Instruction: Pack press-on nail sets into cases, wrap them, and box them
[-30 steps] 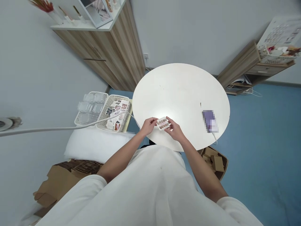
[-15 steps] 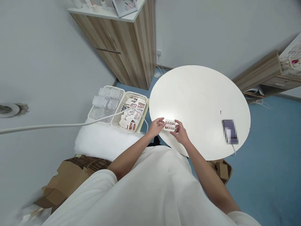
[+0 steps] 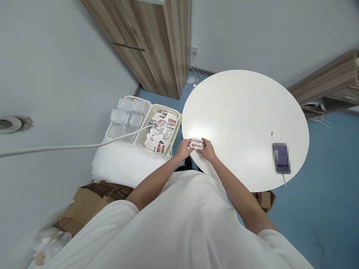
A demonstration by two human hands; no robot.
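Note:
A small white card of press-on nails, set in two rows, is held level over the near left edge of the round white table. My left hand grips its left end, and my right hand has the right end between thumb and fingers. To the left, a white plastic basket holds many similar nail cards. Beside it, another basket contains clear plastic boxes.
A blurred-out dark phone-like object with a cable lies on the table's right side. A white cable crosses in front of the baskets. Cardboard boxes stand at lower left, and a wooden cabinet is behind.
Both hands have shifted slightly left with the nail card. My right hand's fingers have closed in on the card's end. The view has tilted down a little.

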